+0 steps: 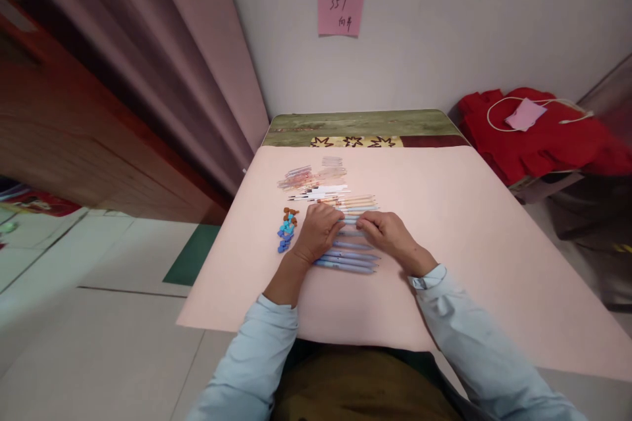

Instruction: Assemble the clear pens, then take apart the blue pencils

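My left hand [320, 229] and my right hand [388, 233] are both closed, facing each other over the middle of the table. Between them they pinch a light-blue pen [350, 219], one hand at each end. Below my hands lie several blue and lilac pens [348, 266], side by side with tips to the right. Just above sit several cream and tan pens [363, 200], partly behind my fingers. Beside my left wrist is a small pile of blue, turquoise and brown pieces [286, 229], too small to make out exactly.
Thin white sticks with dark tips [316, 193] and clear wrapped bundles [301, 177] lie farther back on the pink-covered table [469, 263]. A red cloth [553, 145] with a white cable is at the right. A curtain [197, 46] hangs at the left.
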Motion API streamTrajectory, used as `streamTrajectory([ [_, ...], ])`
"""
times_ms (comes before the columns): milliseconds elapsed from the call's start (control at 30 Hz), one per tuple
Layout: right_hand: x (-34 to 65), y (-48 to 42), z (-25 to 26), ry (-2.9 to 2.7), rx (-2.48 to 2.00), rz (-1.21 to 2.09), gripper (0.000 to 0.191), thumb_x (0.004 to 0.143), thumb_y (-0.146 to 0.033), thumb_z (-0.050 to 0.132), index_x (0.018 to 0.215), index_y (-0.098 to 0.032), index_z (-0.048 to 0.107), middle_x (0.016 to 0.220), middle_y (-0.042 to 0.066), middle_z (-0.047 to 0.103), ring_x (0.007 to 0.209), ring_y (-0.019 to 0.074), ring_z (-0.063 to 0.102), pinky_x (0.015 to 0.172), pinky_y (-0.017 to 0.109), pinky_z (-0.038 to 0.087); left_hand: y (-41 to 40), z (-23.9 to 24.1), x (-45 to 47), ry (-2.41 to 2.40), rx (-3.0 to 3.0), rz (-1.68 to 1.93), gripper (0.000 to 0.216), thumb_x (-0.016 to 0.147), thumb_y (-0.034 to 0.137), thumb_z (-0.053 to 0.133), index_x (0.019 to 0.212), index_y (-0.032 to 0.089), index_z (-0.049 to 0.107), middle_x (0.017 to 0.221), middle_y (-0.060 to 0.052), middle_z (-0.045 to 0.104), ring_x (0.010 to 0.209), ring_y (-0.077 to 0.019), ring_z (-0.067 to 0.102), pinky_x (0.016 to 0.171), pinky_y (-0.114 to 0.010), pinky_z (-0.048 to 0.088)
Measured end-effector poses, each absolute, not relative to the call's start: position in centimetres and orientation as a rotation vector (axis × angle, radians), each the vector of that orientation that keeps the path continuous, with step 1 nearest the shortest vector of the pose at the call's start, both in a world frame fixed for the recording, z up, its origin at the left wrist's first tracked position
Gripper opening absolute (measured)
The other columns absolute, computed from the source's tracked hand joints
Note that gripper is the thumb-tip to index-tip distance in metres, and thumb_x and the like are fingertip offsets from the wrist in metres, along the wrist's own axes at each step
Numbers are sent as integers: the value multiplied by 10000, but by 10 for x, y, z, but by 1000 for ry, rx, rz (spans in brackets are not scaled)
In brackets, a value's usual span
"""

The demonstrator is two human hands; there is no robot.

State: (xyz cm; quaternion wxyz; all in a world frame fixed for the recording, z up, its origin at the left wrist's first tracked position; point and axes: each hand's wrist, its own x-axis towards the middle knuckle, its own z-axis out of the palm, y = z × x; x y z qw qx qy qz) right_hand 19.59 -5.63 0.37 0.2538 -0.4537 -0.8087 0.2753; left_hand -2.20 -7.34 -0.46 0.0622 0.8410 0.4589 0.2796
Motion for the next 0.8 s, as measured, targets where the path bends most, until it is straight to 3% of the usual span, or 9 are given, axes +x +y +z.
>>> streamTrajectory([
  [233,195,-56,1,-2096,-1055,644,148,899,-337,605,861,-218,685,848,41,704,766,177,609,699,265,425,-74,-3,-21,1413,2572,814,323,1024,334,322,879,210,583,818,-43,621,863,-208,516,876,-395,335],
  [400,200,-57,5,-2020,-1212,632,251,854,-431,666,1009,-236,706,812,19,713,671,164,605,657,265,420,-73,-4,-22,1411,2524,825,301,1025,343,333,940,207,587,875,-46,633,907,-207,520,900,-392,335],
  [567,201,-56,7,-2077,-1413,614,392,969,-435,474,724,-231,703,676,9,694,616,157,592,612,269,355,-72,-5,-22,1425,2528,789,286,1020,358,357,939,211,589,885,-42,637,916,-204,520,916,-392,329],
  [700,200,-55,8,-2052,-1218,577,154,880,-356,601,881,-221,675,829,30,707,751,180,609,700,271,400,-72,-4,-23,1446,2513,789,278,1017,356,367,936,211,590,888,-41,638,921,-203,521,913,-390,330],
  [800,200,-55,9,-2074,-1207,569,235,847,-396,645,1003,-221,654,855,34,704,747,185,608,700,276,404,-72,-4,-23,1438,2521,781,285,1017,360,365,926,210,590,882,-40,636,917,-204,520,909,-391,330],
])
